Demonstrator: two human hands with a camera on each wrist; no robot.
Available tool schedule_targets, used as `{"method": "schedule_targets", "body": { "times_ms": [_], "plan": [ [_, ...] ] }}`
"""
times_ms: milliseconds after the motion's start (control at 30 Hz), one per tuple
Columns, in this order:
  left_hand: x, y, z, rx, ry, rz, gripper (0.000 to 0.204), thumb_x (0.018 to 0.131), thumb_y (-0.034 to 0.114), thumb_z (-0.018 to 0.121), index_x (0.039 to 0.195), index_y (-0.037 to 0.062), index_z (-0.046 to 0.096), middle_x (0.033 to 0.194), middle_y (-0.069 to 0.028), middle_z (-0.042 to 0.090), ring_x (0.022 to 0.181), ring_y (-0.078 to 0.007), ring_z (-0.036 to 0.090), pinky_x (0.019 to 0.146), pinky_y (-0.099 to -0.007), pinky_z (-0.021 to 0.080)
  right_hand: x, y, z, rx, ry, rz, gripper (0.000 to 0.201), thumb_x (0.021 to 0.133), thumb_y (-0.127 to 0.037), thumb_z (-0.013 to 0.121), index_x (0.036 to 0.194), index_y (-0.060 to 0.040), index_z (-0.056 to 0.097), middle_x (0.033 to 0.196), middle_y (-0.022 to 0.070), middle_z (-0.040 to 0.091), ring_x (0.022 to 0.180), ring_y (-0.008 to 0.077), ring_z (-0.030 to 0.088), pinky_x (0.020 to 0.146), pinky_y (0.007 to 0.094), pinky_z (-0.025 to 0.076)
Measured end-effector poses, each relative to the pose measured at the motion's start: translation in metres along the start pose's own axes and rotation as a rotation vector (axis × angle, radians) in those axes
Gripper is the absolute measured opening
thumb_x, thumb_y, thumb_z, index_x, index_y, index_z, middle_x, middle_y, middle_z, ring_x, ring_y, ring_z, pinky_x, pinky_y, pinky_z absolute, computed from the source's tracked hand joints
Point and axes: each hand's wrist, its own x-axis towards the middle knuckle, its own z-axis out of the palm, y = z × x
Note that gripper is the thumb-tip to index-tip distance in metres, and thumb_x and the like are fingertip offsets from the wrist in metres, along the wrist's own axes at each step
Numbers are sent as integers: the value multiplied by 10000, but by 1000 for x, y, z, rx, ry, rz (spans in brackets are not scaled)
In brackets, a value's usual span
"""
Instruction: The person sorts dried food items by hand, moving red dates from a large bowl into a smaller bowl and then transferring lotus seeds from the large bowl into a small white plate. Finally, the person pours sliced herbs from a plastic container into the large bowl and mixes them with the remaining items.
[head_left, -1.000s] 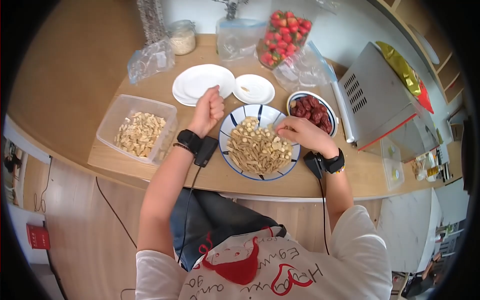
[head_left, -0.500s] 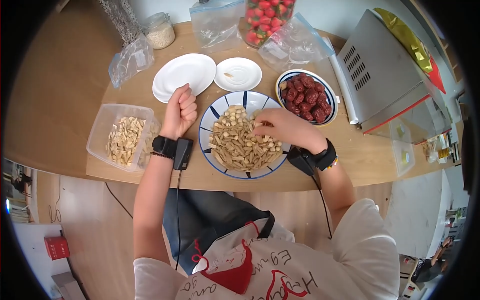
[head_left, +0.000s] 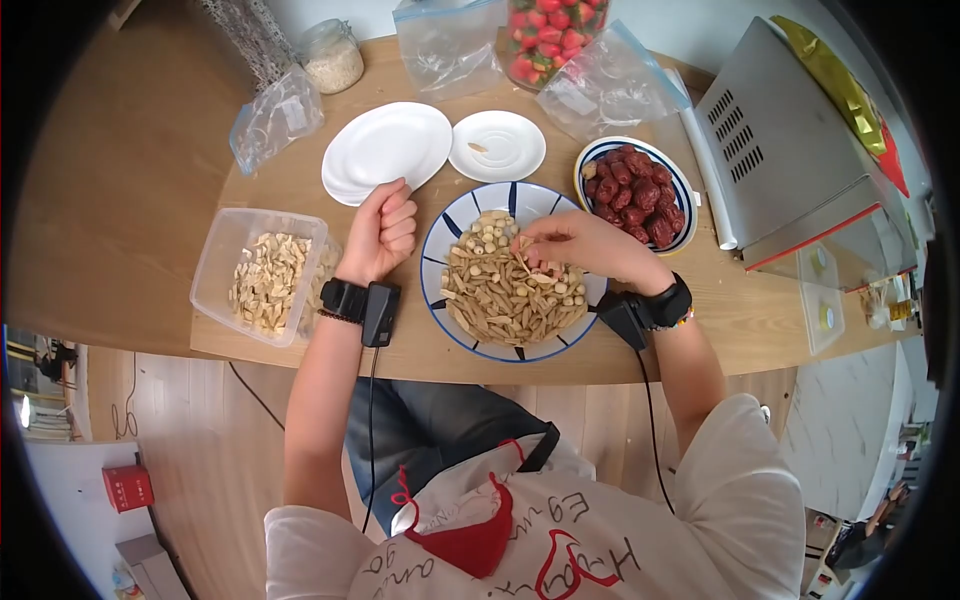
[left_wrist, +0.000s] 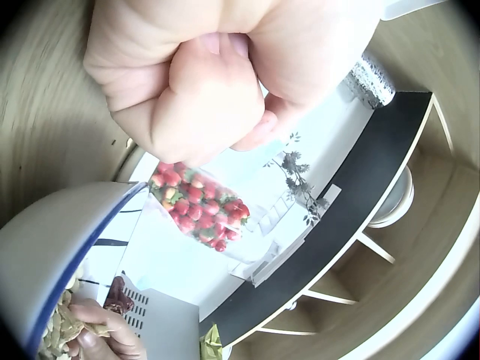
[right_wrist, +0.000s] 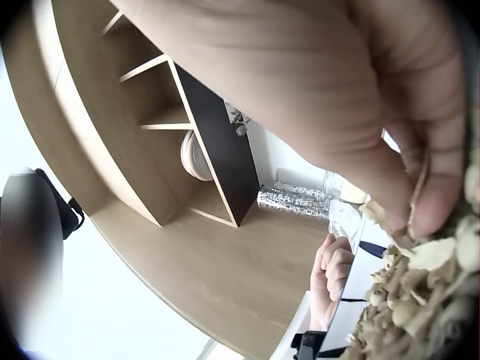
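Observation:
A white bowl with blue stripes [head_left: 433,300] holds a heap of dried tan pieces [head_left: 500,300] mixed with pale round seeds [head_left: 492,232]. Over the heap's upper right, my right hand [head_left: 590,245] pinches a thin dried slice [right_wrist: 420,187] between thumb and finger. My left hand [head_left: 385,235] is curled into a fist left of the bowl, its fingertips tucked in by the palm [left_wrist: 217,90], and nothing shows in it. Left of that hand stands a clear plastic box [head_left: 215,262] of dried pale slices [head_left: 270,280].
Two white plates, a larger oval one [head_left: 385,150] and a small round one [head_left: 525,150] bearing one slice, lie behind the bowl. Red dates [head_left: 635,195] fill a dish at right, beside a grey appliance [head_left: 770,130]. Plastic bags [head_left: 280,118], a jar [head_left: 332,65] and strawberries [head_left: 550,40] stand behind.
My right hand stays over the bowl, and a thin slice now shows at its fingertips. The left fist keeps its place beside the bowl. The head view has shifted.

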Motion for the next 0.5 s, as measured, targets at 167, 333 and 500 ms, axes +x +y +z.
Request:
{"method": "schedule_targets", "body": {
  "times_ms": [167, 333, 500],
  "plan": [
    [-2, -1, 3, -72, 41, -32, 350, 954, 220, 443, 632, 154, 323, 511, 79, 193, 381, -34, 160, 335, -185, 135, -3, -5, -5, 115, 35, 29, 220, 928, -146, 520, 1055, 7, 613, 798, -3, 574, 691, 52, 513, 595, 201, 429],
    [-8, -5, 4, -173, 43, -95, 328, 962, 263, 389, 656, 176, 309, 501, 80, 190, 373, -29, 143, 332, -186, 116, -8, -16, -3, 296, -40, 159, 212, 933, -163, 520, 1021, 7, 612, 794, 8, 606, 676, 54, 532, 611, 195, 451],
    [-10, -6, 2, -402, -69, -111, 315, 967, 254, 368, 672, 154, 317, 495, 70, 199, 371, -38, 140, 327, -186, 104, -5, -14, -9, 320, 24, 267, 182, 931, -149, 526, 1018, -13, 610, 804, 6, 612, 670, 56, 552, 572, 194, 458]
  ]
}}
